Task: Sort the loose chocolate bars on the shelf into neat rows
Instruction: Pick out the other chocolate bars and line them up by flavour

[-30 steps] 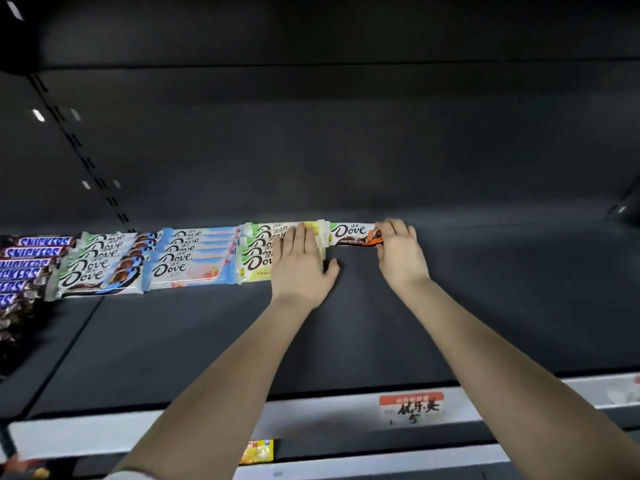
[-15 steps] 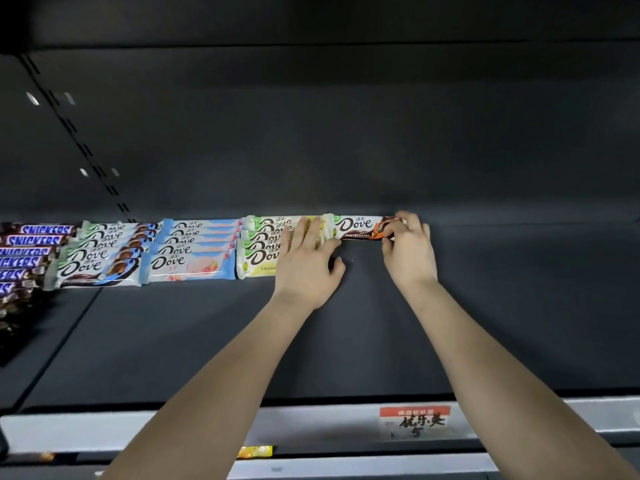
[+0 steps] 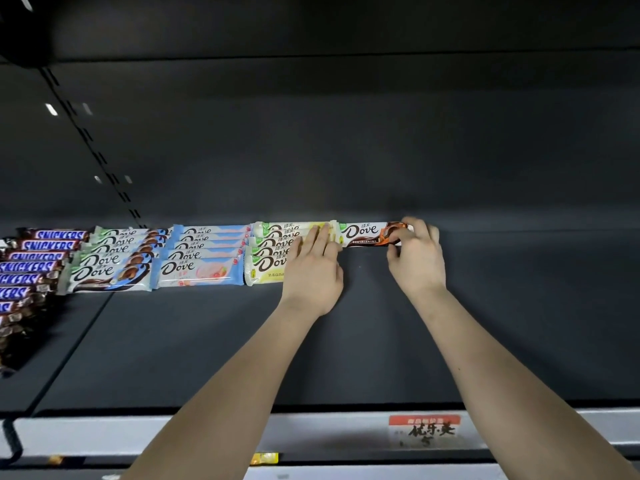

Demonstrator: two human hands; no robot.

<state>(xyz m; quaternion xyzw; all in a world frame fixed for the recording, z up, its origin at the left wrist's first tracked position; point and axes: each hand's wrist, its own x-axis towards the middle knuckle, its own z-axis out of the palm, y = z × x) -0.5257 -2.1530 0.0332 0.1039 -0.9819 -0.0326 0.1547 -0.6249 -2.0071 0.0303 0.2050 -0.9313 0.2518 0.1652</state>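
Note:
A white-and-orange Dove bar (image 3: pixel 367 233) lies at the back of the dark shelf (image 3: pixel 519 323), right of the other rows. My right hand (image 3: pixel 415 261) pinches its right end with curled fingers and thumb. My left hand (image 3: pixel 313 271) lies flat with straight fingers on the right end of the yellow-green Dove row (image 3: pixel 270 251), touching the orange bar's left end. Further left are a light-blue Dove row (image 3: pixel 201 258), a blue-brown Dove row (image 3: pixel 110 261) and Snickers bars (image 3: pixel 31 265).
The shelf's white front rail (image 3: pixel 207 434) carries a red-and-white price tag (image 3: pixel 424 431). A slotted upright (image 3: pixel 93 147) runs up the back panel at left. A yellow packet (image 3: pixel 265 458) shows on the level below.
The orange Dove bar has shifted slightly right and now lies straight beside the yellow-green row. My right hand has slid to its right end; the left hand stays on the yellow-green bars.

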